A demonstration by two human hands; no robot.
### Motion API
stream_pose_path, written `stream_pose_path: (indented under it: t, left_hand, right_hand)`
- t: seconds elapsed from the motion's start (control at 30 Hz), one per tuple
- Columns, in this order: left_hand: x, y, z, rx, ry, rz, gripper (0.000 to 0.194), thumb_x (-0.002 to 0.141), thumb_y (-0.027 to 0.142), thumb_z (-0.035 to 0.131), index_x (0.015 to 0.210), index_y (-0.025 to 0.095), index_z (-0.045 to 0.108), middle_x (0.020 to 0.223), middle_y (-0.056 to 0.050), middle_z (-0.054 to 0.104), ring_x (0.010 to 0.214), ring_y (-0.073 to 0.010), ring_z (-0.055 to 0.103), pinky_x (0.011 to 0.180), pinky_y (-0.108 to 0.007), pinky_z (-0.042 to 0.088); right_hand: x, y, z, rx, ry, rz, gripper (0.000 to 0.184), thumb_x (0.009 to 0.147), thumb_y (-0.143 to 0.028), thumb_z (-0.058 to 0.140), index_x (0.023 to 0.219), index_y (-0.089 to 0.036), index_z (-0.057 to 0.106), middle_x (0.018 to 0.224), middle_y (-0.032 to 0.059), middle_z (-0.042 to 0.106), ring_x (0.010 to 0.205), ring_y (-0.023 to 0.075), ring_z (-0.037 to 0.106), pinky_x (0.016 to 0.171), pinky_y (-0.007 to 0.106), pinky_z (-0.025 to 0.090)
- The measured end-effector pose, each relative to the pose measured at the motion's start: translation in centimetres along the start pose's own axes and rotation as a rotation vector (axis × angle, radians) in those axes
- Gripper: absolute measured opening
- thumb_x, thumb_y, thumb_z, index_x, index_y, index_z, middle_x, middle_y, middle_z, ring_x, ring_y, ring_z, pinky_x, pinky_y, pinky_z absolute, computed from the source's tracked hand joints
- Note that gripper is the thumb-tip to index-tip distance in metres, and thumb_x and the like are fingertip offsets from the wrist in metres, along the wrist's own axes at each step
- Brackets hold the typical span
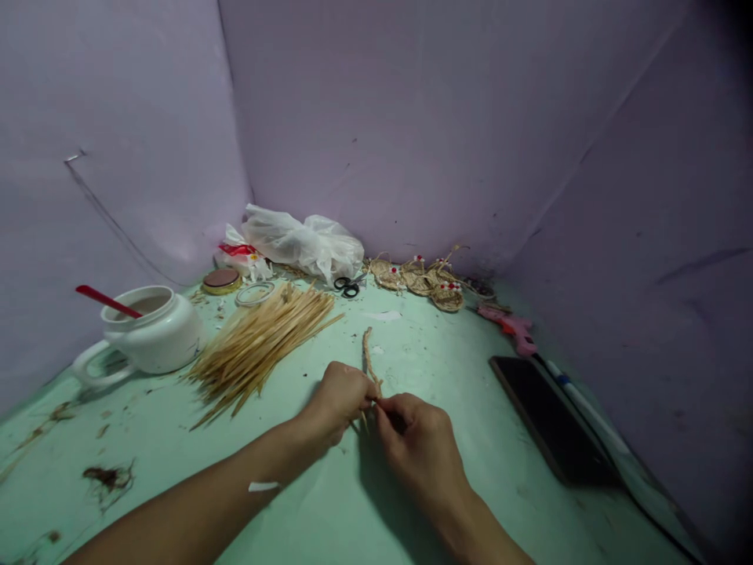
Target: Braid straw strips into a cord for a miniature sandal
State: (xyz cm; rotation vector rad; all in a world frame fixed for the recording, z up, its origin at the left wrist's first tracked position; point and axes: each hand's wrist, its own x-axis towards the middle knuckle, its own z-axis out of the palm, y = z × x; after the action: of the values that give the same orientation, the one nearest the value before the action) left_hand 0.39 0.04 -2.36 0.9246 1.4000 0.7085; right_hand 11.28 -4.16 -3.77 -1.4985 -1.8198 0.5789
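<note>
A short braid of straw (368,355) runs up and away from between my two hands, over the green tabletop. My left hand (347,392) is closed, pinching the near end of the braid. Against it, my right hand (415,431) pinches at the same end with thumb and forefinger; the fingertips of both hands almost meet. A few loose strand ends stick out below the left fingers. To the left lies a bundle of dry straw strips (264,337), spread in a fan.
A white mug (158,333) with a red-handled utensil stands left. Black scissors (348,287), a plastic bag (306,239) and woven straw ornaments (417,278) with red and white beads lie along the back. A pink glue gun (514,328) and dark tablet-like slab (550,416) are right.
</note>
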Motion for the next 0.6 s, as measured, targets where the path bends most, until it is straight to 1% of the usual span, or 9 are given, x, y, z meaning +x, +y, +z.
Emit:
stream_pose_path:
  t: [0.07,0.13,0.27,0.37,0.43,0.5,0.53,0.57,0.6]
  left_hand:
    - [-0.5,0.6,0.0,-0.07,0.004,-0.072,0.011,0.049,0.011,0.044,0.041,0.015,0.038,0.032,0.007,0.029,0.031,-0.0025,0.017,0.035,-0.02,0.008]
    - [-0.6,0.6,-0.1,-0.113,0.001,-0.08,0.013,0.049,0.011,0.044,0.041,0.016,0.035,0.033,0.007,0.027,0.031,-0.0023,0.017,0.035,-0.019,0.008]
    - [0.5,-1.0,-0.1,-0.061,0.006,0.075,0.006,0.049,0.01,0.044,0.045,0.014,0.042,0.037,0.006,0.033,0.037,-0.0042,0.028,0.038,-0.018,0.019]
    - [1.3,-1.8,-0.3,0.042,-0.001,0.162,0.004,0.052,0.012,0.045,0.049,0.014,0.045,0.041,0.004,0.038,0.042,-0.0057,0.033,0.041,-0.019,0.023]
    - [1.4,-1.7,-0.6,0.091,-0.016,0.212,0.007,0.056,0.015,0.046,0.049,0.014,0.044,0.043,0.005,0.038,0.043,-0.0055,0.033,0.041,-0.019,0.023]
    - [1.1,-1.2,-0.8,0.146,-0.02,0.274,0.013,0.06,0.018,0.048,0.049,0.014,0.043,0.043,0.005,0.037,0.042,-0.005,0.031,0.041,-0.018,0.022]
    - [0.9,-1.0,-0.8,0.174,-0.02,0.302,0.015,0.061,0.02,0.048,0.049,0.014,0.043,0.043,0.005,0.036,0.042,-0.0047,0.03,0.041,-0.017,0.022]
    - [0.6,-0.8,-0.7,0.193,-0.026,0.318,0.016,0.063,0.02,0.048,0.049,0.014,0.043,0.043,0.005,0.036,0.042,-0.0046,0.031,0.041,-0.017,0.022]
    - [0.4,-0.6,-0.6,0.199,-0.043,0.316,0.016,0.064,0.021,0.048,0.05,0.014,0.044,0.043,0.005,0.037,0.042,-0.0047,0.032,0.041,-0.017,0.024]
  right_hand:
    - [-0.2,0.1,0.3,-0.107,-0.02,-0.111,0.024,0.076,-0.021,0.043,0.066,-0.016,0.064,0.059,0.0052,0.057,0.05,0.0118,0.048,0.049,0.023,0.03]
    - [-0.4,0.3,0.6,-0.221,-0.056,-0.178,0.025,0.077,-0.018,0.04,0.073,-0.015,0.064,0.061,0.0054,0.056,0.05,0.0113,0.047,0.049,0.023,0.029]
    - [-0.6,0.3,0.3,-0.366,-0.118,-0.252,0.026,0.074,-0.014,0.04,0.088,-0.016,0.063,0.066,0.0053,0.057,0.05,0.0112,0.045,0.047,0.025,0.024]
    - [-0.4,-0.1,-0.4,-0.313,-0.122,-0.238,0.022,0.074,-0.02,0.045,0.086,-0.018,0.064,0.066,0.0046,0.059,0.052,0.0121,0.047,0.049,0.025,0.025]
    - [0.0,-0.2,-1.0,-0.151,-0.044,-0.132,0.019,0.075,-0.028,0.047,0.077,-0.019,0.064,0.066,0.0043,0.06,0.058,0.0136,0.05,0.053,0.025,0.03]
    - [0.6,-0.3,-1.4,0.137,0.059,0.08,0.022,0.074,-0.033,0.048,0.072,-0.017,0.062,0.066,0.0045,0.06,0.062,0.0146,0.052,0.057,0.025,0.034]
    - [0.9,-0.3,-1.5,0.329,0.073,0.212,0.022,0.073,-0.035,0.049,0.072,-0.016,0.061,0.066,0.0046,0.059,0.061,0.0146,0.052,0.057,0.025,0.036]
    - [1.2,-0.3,-1.5,0.536,0.037,0.341,0.022,0.071,-0.035,0.051,0.074,-0.015,0.06,0.066,0.0046,0.059,0.059,0.0141,0.052,0.055,0.025,0.037]
    - [1.5,-0.3,-1.5,0.738,-0.045,0.453,0.022,0.068,-0.034,0.055,0.075,-0.014,0.059,0.065,0.0044,0.058,0.056,0.0133,0.052,0.053,0.025,0.038]
